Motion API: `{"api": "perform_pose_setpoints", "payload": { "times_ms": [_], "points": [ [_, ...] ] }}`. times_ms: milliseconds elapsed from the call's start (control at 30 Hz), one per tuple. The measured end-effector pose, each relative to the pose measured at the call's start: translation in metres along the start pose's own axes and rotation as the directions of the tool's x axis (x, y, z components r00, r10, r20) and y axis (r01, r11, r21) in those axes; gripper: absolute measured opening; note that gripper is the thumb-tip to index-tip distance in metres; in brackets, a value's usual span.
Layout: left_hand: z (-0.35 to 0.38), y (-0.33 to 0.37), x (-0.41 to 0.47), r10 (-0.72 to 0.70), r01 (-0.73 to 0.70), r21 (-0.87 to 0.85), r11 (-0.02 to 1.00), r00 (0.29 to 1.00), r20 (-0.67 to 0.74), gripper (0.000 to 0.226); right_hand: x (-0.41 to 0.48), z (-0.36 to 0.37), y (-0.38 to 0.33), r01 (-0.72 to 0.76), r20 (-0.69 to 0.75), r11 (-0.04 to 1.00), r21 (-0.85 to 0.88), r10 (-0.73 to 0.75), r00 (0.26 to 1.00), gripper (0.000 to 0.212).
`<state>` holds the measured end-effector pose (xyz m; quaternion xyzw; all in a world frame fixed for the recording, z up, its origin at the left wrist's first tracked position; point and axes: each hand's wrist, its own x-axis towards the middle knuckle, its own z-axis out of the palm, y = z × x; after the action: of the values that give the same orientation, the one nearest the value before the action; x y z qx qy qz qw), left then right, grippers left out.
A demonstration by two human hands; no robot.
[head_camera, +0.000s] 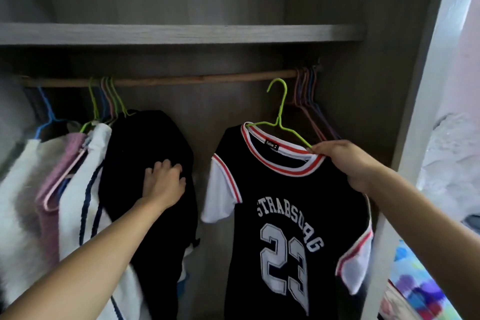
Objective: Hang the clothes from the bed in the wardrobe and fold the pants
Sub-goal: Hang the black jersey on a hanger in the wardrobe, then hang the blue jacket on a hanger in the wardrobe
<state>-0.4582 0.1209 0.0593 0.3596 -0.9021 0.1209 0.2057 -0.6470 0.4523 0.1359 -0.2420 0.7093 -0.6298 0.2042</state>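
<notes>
A dark jersey [285,189] with a red-and-white collar, white sleeves and the number 23 sits on a green wire hanger [281,117]. My right hand [342,161] grips the hanger's right shoulder together with the collar, holding it just below the wooden rail [181,80]; the hook is not on the rail. My left hand [162,182] presses with spread fingers against a black garment [150,163] that hangs from the rail, on its right side.
Left of the black garment hang white, pink and striped clothes [72,176] on coloured hangers. Several bare hangers [309,101] bunch at the rail's right end. A shelf [181,32] runs above. The wardrobe's white side panel [420,112] stands at the right, with colourful bedding [420,288] beyond.
</notes>
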Motion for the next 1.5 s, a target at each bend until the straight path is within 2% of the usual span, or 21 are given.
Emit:
{"api": "perform_pose_setpoints", "payload": {
  "times_ms": [167, 333, 500, 567, 633, 800, 867, 1000, 1200, 1333, 1400, 1500],
  "points": [
    [-0.008, -0.028, -0.011, 0.094, -0.087, 0.280, 0.956, 0.996, -0.012, 0.038, 0.014, 0.067, -0.024, 0.050, 0.021, 0.999, 0.022, -0.051, 0.998, 0.022],
    [-0.014, -0.065, -0.027, 0.109, -0.101, 0.391, 0.915, 0.994, 0.003, 0.042, 0.043, 0.138, -0.057, 0.072, 0.011, 0.996, 0.048, -0.073, 0.997, 0.018],
    [-0.013, -0.104, -0.038, 0.154, -0.104, 0.333, 0.937, 0.980, -0.129, 0.030, 0.071, 0.209, -0.082, 0.124, 0.001, 0.991, 0.041, -0.124, 0.992, 0.013],
    [-0.016, -0.115, -0.041, 0.152, -0.096, 0.279, 0.955, 0.971, -0.185, 0.030, 0.084, 0.236, -0.082, 0.112, 0.057, 0.994, 0.014, -0.113, 0.992, 0.012],
    [-0.017, -0.126, -0.043, 0.166, -0.111, 0.237, 0.965, 0.959, -0.231, 0.030, 0.094, 0.264, -0.072, 0.077, 0.109, 0.997, -0.009, -0.076, 0.991, 0.022],
    [-0.021, -0.156, -0.044, 0.191, -0.203, 0.017, 0.979, 0.887, -0.420, 0.022, 0.092, 0.333, -0.050, 0.005, 0.186, 0.994, 0.105, -0.024, 0.982, 0.019],
    [-0.024, -0.163, -0.048, 0.158, -0.183, -0.010, 0.983, 0.874, -0.460, 0.022, 0.090, 0.352, -0.051, -0.001, 0.234, 0.991, 0.133, -0.030, 0.972, 0.016],
    [-0.027, -0.177, -0.060, 0.024, -0.093, -0.137, 0.986, 0.898, -0.439, 0.031, 0.079, 0.378, -0.061, 0.028, 0.282, 0.995, 0.092, -0.053, 0.958, 0.009],
    [-0.047, -0.171, -0.082, -0.053, -0.113, -0.290, 0.950, 0.860, -0.508, 0.032, 0.056, 0.366, -0.049, 0.104, 0.363, 0.995, -0.010, -0.093, 0.927, 0.024],
    [-0.067, -0.137, -0.091, -0.021, -0.205, -0.328, 0.922, 0.820, -0.572, 0.026, 0.046, 0.317, -0.024, 0.215, 0.271, 0.955, -0.203, -0.156, 0.950, 0.018],
    [-0.075, -0.106, -0.096, 0.018, -0.255, -0.338, 0.906, 0.822, -0.570, 0.026, 0.036, 0.281, -0.009, 0.235, 0.227, 0.916, -0.325, -0.165, 0.960, 0.014],
    [-0.080, -0.046, -0.111, 0.100, -0.326, -0.361, 0.874, 0.846, -0.523, 0.024, 0.007, 0.213, 0.013, 0.225, 0.130, 0.822, -0.524, -0.184, 0.974, 0.020]
  ]
}}
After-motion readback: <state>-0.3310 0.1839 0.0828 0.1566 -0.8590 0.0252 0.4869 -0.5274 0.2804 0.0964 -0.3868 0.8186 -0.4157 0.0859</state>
